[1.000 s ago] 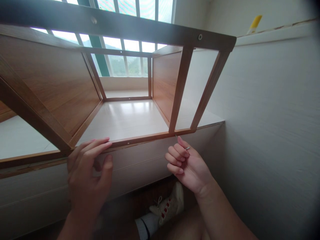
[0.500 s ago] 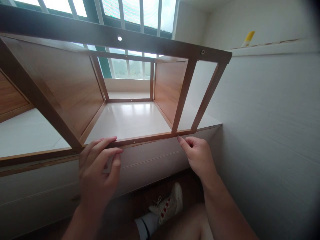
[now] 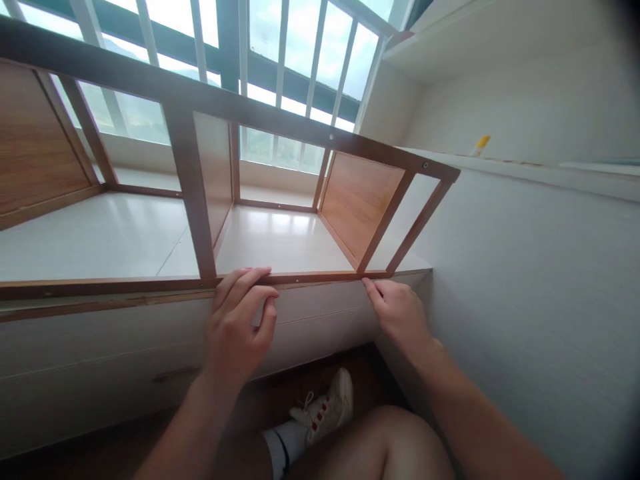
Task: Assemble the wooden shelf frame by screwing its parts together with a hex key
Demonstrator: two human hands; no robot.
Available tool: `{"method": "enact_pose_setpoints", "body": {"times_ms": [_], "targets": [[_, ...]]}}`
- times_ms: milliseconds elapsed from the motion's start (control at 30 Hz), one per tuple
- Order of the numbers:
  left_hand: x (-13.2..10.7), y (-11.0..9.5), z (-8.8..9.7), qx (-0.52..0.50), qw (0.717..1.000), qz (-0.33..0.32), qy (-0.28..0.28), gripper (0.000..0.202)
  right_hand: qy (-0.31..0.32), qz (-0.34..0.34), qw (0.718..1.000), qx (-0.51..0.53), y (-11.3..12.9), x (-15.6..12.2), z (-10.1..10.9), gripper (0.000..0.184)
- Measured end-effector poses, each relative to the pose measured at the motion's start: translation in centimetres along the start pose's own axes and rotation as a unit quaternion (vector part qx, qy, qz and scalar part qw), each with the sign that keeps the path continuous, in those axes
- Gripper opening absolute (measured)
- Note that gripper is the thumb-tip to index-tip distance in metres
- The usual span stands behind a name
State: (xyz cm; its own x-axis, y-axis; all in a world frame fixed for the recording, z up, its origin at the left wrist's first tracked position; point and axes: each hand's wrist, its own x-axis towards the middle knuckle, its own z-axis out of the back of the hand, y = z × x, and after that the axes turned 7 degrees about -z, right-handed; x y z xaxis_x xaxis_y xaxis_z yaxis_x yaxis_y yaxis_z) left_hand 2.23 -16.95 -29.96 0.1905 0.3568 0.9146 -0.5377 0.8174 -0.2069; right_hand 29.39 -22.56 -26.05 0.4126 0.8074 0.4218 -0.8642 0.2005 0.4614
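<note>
A brown wooden frame (image 3: 185, 160) with flat wood panels stands in front of me, its lower rail (image 3: 325, 276) running along the front edge of a white ledge. My left hand (image 3: 240, 320) rests its fingertips on that rail beside a post, fingers bent but apart, thumb below them. At the foot of the right-hand post, my right hand (image 3: 397, 310) is closed in a pinch against the rail. Whatever its fingertips hold is hidden. Small holes show in the upper rail (image 3: 280, 120) and the lower rail.
The white ledge (image 3: 270, 233) has drawer-like fronts below it. To the right rises a white wall panel (image 3: 540, 287), with a yellow-tipped object (image 3: 481, 144) on its top edge. Barred windows (image 3: 295, 53) lie behind. My shoe (image 3: 330, 407) is on the dark floor.
My view has shifted, so more of the frame's left side shows. Both hands keep about the same places on the rail. A small tip seen earlier at my right fingertips is now hidden.
</note>
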Motion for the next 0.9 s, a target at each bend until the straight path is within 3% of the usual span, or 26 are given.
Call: {"method": "enact_pose_setpoints", "body": {"times_ms": [67, 167, 267, 400, 533, 633, 733, 900], "targets": [[-0.1, 0.0, 0.1, -0.001, 1.000, 0.010, 0.003, 0.012, 0.016, -0.085, 0.978, 0.192, 0.1, -0.1, -0.9, 0.053], [-0.2, 0.0, 0.3, -0.009, 1.000, 0.014, 0.006, 0.013, 0.033, -0.177, 0.903, 0.391, 0.5, -0.5, -2.5, 0.058], [-0.2, 0.0, 0.5, -0.021, 1.000, 0.019, 0.013, 0.013, 0.081, -0.213, 0.854, 0.468, 1.4, -1.1, -3.4, 0.055], [-0.4, 0.0, 0.6, -0.033, 0.999, 0.029, 0.017, 0.014, 0.177, -0.221, 0.776, 0.564, 2.8, -1.8, -2.7, 0.050], [-0.5, 0.1, 0.8, -0.041, 0.999, 0.031, 0.017, 0.014, 0.217, -0.222, 0.728, 0.612, 3.4, -2.0, -2.0, 0.048], [-0.5, 0.1, 0.9, -0.046, 0.998, 0.032, 0.020, 0.014, 0.235, -0.236, 0.715, 0.615, 3.1, -1.8, -2.2, 0.049], [-0.6, 0.1, 1.1, -0.053, 0.998, 0.031, 0.024, 0.014, 0.252, -0.246, 0.724, 0.592, 2.2, -1.4, -2.1, 0.051], [-0.8, 0.2, 1.0, -0.052, 0.998, 0.037, 0.019, 0.014, 0.240, -0.230, 0.796, 0.505, 1.0, -0.4, -1.1, 0.052]]}}
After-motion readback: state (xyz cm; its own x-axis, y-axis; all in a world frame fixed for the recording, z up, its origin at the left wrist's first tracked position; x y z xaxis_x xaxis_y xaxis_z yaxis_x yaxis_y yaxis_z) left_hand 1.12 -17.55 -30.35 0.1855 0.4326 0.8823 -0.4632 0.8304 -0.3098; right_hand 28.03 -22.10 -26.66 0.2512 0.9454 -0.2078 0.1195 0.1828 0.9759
